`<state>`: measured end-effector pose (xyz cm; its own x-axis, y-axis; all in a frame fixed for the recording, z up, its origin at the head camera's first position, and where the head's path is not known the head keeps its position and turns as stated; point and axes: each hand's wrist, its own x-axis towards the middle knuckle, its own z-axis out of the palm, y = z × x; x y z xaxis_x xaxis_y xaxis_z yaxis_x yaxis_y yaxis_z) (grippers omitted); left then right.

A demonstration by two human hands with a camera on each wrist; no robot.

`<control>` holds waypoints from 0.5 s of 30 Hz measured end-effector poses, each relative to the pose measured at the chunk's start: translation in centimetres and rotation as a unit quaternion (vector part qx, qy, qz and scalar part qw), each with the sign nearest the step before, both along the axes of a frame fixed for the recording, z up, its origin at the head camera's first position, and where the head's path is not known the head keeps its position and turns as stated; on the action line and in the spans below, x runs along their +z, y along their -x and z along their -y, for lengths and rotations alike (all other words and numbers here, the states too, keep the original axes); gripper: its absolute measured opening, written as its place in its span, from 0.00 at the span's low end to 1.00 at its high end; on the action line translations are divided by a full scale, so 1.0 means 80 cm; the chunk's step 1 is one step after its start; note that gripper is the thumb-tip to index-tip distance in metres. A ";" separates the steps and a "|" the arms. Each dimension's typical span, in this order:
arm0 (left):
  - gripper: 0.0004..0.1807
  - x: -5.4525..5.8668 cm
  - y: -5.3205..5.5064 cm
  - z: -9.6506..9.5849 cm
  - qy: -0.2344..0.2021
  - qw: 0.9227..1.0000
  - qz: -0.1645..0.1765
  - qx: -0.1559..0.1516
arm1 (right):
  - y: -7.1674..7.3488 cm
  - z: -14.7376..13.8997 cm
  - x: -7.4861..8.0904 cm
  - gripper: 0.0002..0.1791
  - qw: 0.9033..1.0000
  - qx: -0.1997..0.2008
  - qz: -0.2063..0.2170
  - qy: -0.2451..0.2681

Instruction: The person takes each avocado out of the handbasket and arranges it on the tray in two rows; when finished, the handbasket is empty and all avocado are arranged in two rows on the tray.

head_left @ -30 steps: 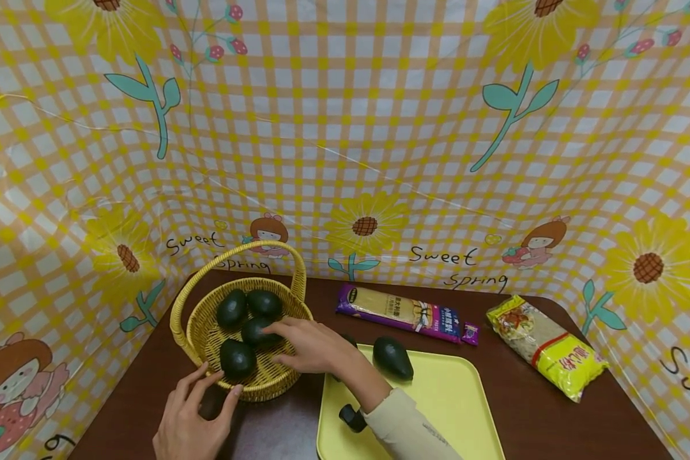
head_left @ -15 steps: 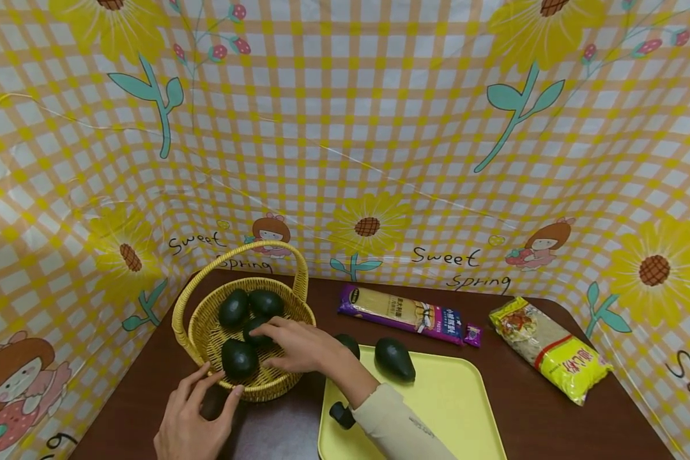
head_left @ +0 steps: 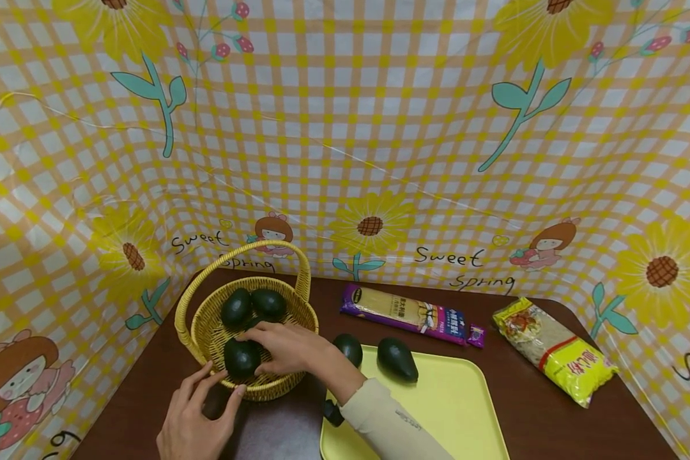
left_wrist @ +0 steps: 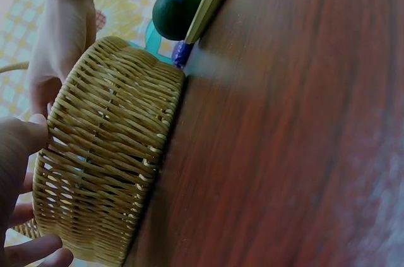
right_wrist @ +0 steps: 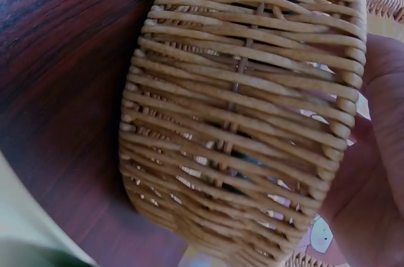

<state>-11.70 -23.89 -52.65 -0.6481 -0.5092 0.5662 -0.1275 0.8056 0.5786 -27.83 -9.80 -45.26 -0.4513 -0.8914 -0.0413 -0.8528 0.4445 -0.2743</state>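
A yellow wicker basket (head_left: 282,377) with a tall handle holds several dark green avocados. Over its right rim my right hand (head_left: 290,348) reaches in, fingers across the far side of the front avocado (head_left: 241,361) and thumb at its right side. Two more avocados, a left one (head_left: 236,309) and a right one (head_left: 269,305), lie behind; the hand covers another. At the basket's near left rim, my left hand (head_left: 198,409) holds on with bent fingers and thumb spread. The left wrist view shows the thumb on the woven wall (left_wrist: 107,141). In the right wrist view, the basket wall (right_wrist: 240,103) hides the fingertips.
Right of the basket is a yellow tray (head_left: 454,409), with one avocado (head_left: 397,360) on its far edge and another avocado (head_left: 348,348) at its corner. A purple pasta packet (head_left: 405,313) and a yellow noodle bag (head_left: 554,351) lie farther back. Patterned cloth surrounds the dark table.
My right hand has moved left inside the basket, from the middle avocado to the front one. My left hand keeps its place at the rim.
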 end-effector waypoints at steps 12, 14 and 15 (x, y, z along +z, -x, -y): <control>0.22 -0.004 0.002 0.002 -0.003 1.000 -0.008 -0.008 | -0.003 0.019 -0.008 0.42 1.000 -0.009 0.000 -0.029; 0.22 -0.004 0.002 0.003 -0.003 1.000 -0.010 -0.008 | -0.003 0.021 -0.008 0.43 0.999 -0.010 -0.006 -0.036; 0.22 -0.004 0.002 0.003 -0.003 1.000 -0.010 -0.008 | -0.004 0.022 -0.008 0.43 0.999 -0.010 -0.009 -0.039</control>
<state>-11.86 -24.11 -52.97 -0.6450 -0.5020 0.5762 -0.1021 0.8038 0.5860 -27.53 -11.59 -45.87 -0.4697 -0.8768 -0.1026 -0.8483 0.4805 -0.2223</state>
